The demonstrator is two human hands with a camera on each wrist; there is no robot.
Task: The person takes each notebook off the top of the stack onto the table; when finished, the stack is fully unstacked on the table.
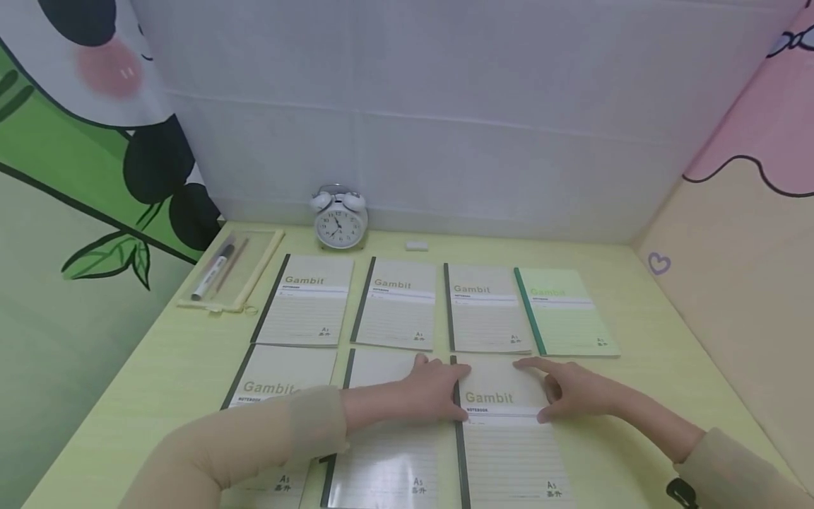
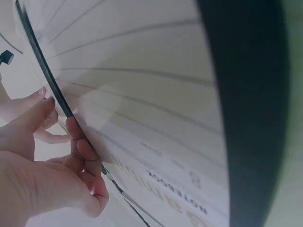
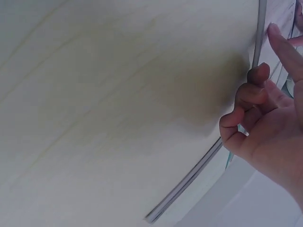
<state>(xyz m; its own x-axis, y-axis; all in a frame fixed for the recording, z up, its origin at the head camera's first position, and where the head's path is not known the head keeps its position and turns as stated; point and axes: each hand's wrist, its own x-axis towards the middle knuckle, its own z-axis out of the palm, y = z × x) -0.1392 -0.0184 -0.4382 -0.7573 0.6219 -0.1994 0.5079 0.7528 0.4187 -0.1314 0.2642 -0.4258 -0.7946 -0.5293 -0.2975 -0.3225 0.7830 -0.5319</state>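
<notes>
A notebook [image 1: 509,459] with a dark spine and "Gambit" on its pale cover lies flat, third from the left in the front row. At its spine, my left hand [image 1: 432,389] touches with spread thumb and finger. My right hand [image 1: 579,387] is at the other side, one finger reaching to the top corner and the thumb on the right edge. In the left wrist view, the left hand's fingertips [image 2: 78,132] rest along the spine. Below my left forearm lies the middle front notebook [image 1: 381,466], partly covered; another notebook [image 1: 261,375] lies left of it.
Behind stands a row of pale notebooks [image 1: 394,318], ending at the right in a green notebook [image 1: 566,325]. Along the back are a white alarm clock [image 1: 339,225] and an eraser [image 1: 416,246]. A zip pouch [image 1: 254,272] with a marker [image 1: 212,273] lies at the left.
</notes>
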